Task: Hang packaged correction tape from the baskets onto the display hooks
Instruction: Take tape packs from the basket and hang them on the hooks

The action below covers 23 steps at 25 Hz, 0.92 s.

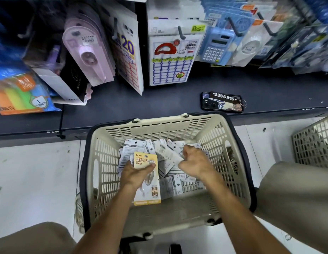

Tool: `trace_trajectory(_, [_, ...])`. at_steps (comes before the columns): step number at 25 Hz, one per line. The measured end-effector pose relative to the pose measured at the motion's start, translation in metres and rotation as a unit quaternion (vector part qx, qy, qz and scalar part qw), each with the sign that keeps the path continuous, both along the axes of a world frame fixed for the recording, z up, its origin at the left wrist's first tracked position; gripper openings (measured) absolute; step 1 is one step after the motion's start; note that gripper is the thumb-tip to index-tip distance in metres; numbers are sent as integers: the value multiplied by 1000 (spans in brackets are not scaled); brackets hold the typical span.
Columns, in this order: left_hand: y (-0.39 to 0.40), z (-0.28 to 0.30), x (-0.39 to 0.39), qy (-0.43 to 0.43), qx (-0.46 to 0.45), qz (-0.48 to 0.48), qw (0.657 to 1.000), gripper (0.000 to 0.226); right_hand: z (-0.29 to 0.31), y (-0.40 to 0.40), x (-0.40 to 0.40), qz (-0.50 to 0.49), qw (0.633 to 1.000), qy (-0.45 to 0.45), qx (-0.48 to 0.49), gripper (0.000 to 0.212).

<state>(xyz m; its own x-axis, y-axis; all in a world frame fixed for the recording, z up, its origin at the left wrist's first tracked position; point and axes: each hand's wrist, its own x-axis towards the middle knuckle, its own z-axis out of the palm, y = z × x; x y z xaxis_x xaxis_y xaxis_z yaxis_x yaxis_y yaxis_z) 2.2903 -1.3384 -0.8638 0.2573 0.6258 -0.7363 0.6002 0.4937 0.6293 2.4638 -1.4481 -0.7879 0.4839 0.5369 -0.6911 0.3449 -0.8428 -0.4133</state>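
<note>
Head view shows the left hand (pixel 136 174) pinching a yellow correction tape card (pixel 147 178) over the basket (pixel 108 162), right hand (pixel 195 165) curled among loose packs (pixel 168 156); light, stiff cards, probably best held near the hang-hole.

A stationery shop aisle is shown. Packaged goods are hung in rows on display hooks (pixel 181 33): pink correction tape dispensers (pixel 86 52), label sheets (pixel 170 66) and blue calculators (pixel 215 46), one pack marked with a yellow price sticker (pixel 198 28). A dark shelf (pixel 159 99) is seen beneath them, and a beige shopping basket (pixel 111 162) of carded packs (pixel 166 158) is set on the tiled floor (pixel 35 171).
</note>
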Motion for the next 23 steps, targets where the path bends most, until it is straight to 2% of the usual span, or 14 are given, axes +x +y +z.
trace_trajectory(2, [-1,5,7,-37,-2,21,999,74,-4,10,-37,1,998,-59,21,41])
trace_trajectory(4, [0,10,12,-76,4,46,996,66,-19,11,-65,20,999,16,45,37])
trace_trajectory(5, [2,12,12,-85,3,54,995,62,-26,10,-67,-50,990,95,90,27])
trace_trajectory(6, [4,13,10,-90,-3,58,994,58,-26,7,-64,-155,961,184,138,14])
trace_trajectory(7, [6,13,6,-93,-11,53,994,48,-28,2,-61,-247,918,254,180,13])
trace_trajectory(8, [5,13,1,-92,-12,37,995,35,-32,-4,-60,-313,879,292,209,28])
trace_trajectory(10, [1,14,-4,-91,-24,-7,996,18,-42,-12,-62,-376,846,303,227,56])
trace_trajectory(12, [-2,13,-5,-99,-45,-22,994,17,-53,-16,-67,-429,814,315,233,70])
trace_trajectory(13, [-2,16,-4,-100,-50,-22,994,16,-57,-16,-67,-460,787,335,237,70])
trace_trajectory(15, [2,13,-5,-86,-49,-18,995,15,-57,-14,-68,-486,753,364,252,53])
trace_trajectory(18, [4,11,-2,-65,-28,-9,997,12,-58,-6,-73,-427,801,311,280,38])
trace_trajectory(21, [2,18,-3,-89,-119,-12,989,73,-57,0,-76,-387,844,261,265,33])
trace_trajectory(22, [3,18,-4,-96,-121,-25,988,81,-57,0,-75,-366,858,253,256,31])
trace_trajectory(23, [3,16,-7,-95,-104,-38,989,78,-58,-1,-72,-328,877,250,248,26])
